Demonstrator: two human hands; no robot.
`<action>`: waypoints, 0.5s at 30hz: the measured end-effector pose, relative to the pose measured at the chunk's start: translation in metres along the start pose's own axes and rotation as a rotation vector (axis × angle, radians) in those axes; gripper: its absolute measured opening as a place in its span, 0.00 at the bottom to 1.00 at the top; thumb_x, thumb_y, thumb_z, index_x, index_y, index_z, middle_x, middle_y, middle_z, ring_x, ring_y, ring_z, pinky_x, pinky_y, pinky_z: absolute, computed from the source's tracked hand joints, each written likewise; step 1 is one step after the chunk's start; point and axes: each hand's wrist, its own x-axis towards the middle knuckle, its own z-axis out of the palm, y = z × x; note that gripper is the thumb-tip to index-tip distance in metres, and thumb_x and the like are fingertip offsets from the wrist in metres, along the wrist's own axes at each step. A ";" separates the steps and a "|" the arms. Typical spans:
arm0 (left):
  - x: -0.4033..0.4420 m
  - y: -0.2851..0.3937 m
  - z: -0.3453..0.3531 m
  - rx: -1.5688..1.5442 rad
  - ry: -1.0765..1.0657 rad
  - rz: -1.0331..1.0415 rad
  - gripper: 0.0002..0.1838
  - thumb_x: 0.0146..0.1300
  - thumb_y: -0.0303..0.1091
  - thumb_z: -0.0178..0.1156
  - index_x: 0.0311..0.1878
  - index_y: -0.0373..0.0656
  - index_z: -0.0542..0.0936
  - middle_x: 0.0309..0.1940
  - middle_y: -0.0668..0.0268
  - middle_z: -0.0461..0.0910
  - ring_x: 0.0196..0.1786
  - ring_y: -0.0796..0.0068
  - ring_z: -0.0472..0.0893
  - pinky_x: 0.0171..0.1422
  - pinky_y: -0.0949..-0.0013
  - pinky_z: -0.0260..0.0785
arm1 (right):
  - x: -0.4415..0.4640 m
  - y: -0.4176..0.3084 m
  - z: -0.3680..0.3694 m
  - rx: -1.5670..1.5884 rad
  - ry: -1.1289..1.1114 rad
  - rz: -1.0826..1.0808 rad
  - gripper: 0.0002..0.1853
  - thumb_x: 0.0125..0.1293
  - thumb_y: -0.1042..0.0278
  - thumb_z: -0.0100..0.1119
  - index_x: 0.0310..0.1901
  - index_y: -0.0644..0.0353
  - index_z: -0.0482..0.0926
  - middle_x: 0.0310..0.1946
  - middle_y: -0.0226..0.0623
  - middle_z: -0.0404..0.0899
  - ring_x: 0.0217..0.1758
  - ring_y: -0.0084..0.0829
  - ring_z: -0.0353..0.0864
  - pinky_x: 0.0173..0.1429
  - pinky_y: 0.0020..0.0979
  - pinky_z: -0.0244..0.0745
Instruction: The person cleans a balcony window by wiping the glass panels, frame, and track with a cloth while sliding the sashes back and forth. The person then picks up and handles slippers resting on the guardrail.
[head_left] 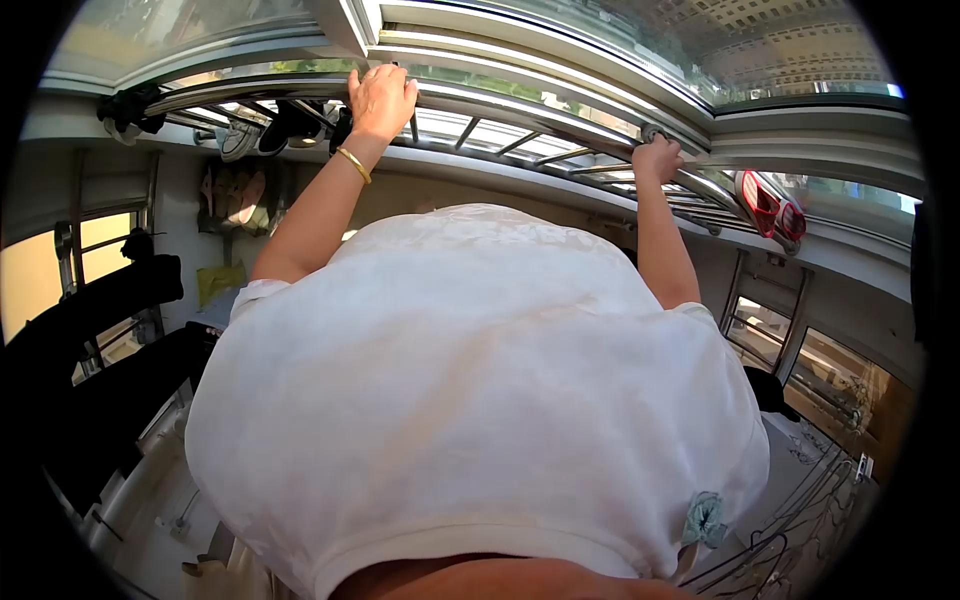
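Observation:
My left hand [380, 104], with a gold bangle at the wrist, lies over the metal rail [270, 90] of a rack below the window. Its fingers are curled over the bar. Farther right along the same rack, my right hand [657, 160] is closed, and a small grey crumpled thing [652, 132], perhaps a cloth, shows at its fingertips against the rail. How much of it lies inside the fist is hidden. Dark shoes [290, 127] and a pale sneaker [238, 140] sit on the rack to the left of my left hand.
Red shoes [760, 205] stand at the rack's right end. Window frames [560, 50] run just behind the rail. Dark clothes [110, 300] hang at the left, and several wire hangers [800, 510] are at the lower right. My white shirt [470, 400] blocks the middle.

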 end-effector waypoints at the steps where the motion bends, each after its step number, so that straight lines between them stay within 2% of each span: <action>1: 0.003 0.013 0.005 -0.067 0.035 0.055 0.14 0.66 0.43 0.56 0.41 0.43 0.84 0.47 0.65 0.82 0.57 0.63 0.77 0.72 0.42 0.53 | -0.018 -0.028 0.008 -0.025 0.070 -0.156 0.11 0.59 0.73 0.56 0.42 0.56 0.85 0.57 0.43 0.73 0.54 0.49 0.72 0.57 0.44 0.73; 3: 0.009 0.039 0.021 -0.180 0.122 0.206 0.13 0.66 0.43 0.56 0.39 0.43 0.83 0.40 0.64 0.82 0.51 0.62 0.80 0.67 0.49 0.60 | -0.060 -0.094 0.008 0.226 0.212 -0.474 0.10 0.54 0.73 0.59 0.38 0.55 0.86 0.50 0.37 0.78 0.52 0.43 0.73 0.50 0.43 0.75; 5: 0.016 0.063 0.029 -0.220 0.048 0.328 0.12 0.66 0.41 0.57 0.41 0.43 0.82 0.40 0.64 0.83 0.47 0.60 0.81 0.60 0.54 0.65 | -0.089 -0.152 -0.002 0.384 0.120 -0.741 0.15 0.51 0.73 0.60 0.42 0.54 0.85 0.51 0.37 0.78 0.50 0.41 0.75 0.52 0.43 0.73; 6: 0.018 0.073 0.034 -0.215 0.080 0.411 0.10 0.67 0.39 0.56 0.38 0.43 0.82 0.37 0.62 0.82 0.44 0.58 0.81 0.55 0.55 0.68 | -0.100 -0.167 -0.003 0.407 0.114 -0.818 0.16 0.51 0.73 0.60 0.44 0.53 0.84 0.52 0.36 0.77 0.51 0.40 0.75 0.52 0.43 0.72; 9: 0.023 0.076 0.047 -0.139 0.009 0.372 0.14 0.70 0.42 0.51 0.35 0.45 0.81 0.32 0.61 0.81 0.40 0.57 0.80 0.48 0.53 0.69 | -0.088 -0.142 0.000 0.394 0.164 -0.937 0.18 0.52 0.72 0.60 0.47 0.51 0.82 0.55 0.32 0.75 0.54 0.38 0.74 0.54 0.43 0.70; 11: 0.023 0.067 0.049 -0.050 -0.007 0.432 0.13 0.67 0.42 0.54 0.32 0.46 0.80 0.31 0.62 0.81 0.40 0.58 0.80 0.46 0.52 0.68 | -0.062 -0.082 0.012 0.406 0.260 -0.737 0.16 0.54 0.73 0.59 0.46 0.50 0.82 0.54 0.30 0.75 0.58 0.38 0.71 0.56 0.42 0.69; 13: 0.023 0.067 0.052 -0.052 0.029 0.469 0.12 0.66 0.42 0.54 0.31 0.47 0.79 0.31 0.62 0.80 0.40 0.59 0.80 0.45 0.54 0.68 | -0.026 0.001 0.014 0.296 0.391 -0.504 0.13 0.53 0.73 0.58 0.41 0.51 0.83 0.51 0.32 0.76 0.54 0.42 0.74 0.52 0.45 0.73; 14: 0.024 0.068 0.053 -0.035 0.033 0.478 0.12 0.66 0.42 0.54 0.31 0.47 0.79 0.31 0.63 0.79 0.39 0.59 0.79 0.45 0.54 0.68 | -0.008 0.045 0.021 0.233 0.455 -0.368 0.13 0.54 0.74 0.57 0.42 0.51 0.83 0.50 0.33 0.77 0.53 0.43 0.74 0.50 0.47 0.74; 15: 0.024 0.068 0.053 -0.017 0.039 0.484 0.12 0.66 0.42 0.54 0.31 0.47 0.79 0.31 0.63 0.79 0.39 0.59 0.79 0.45 0.54 0.68 | 0.007 0.090 0.026 0.159 0.491 -0.266 0.14 0.55 0.74 0.56 0.44 0.52 0.82 0.54 0.35 0.76 0.56 0.44 0.73 0.53 0.48 0.73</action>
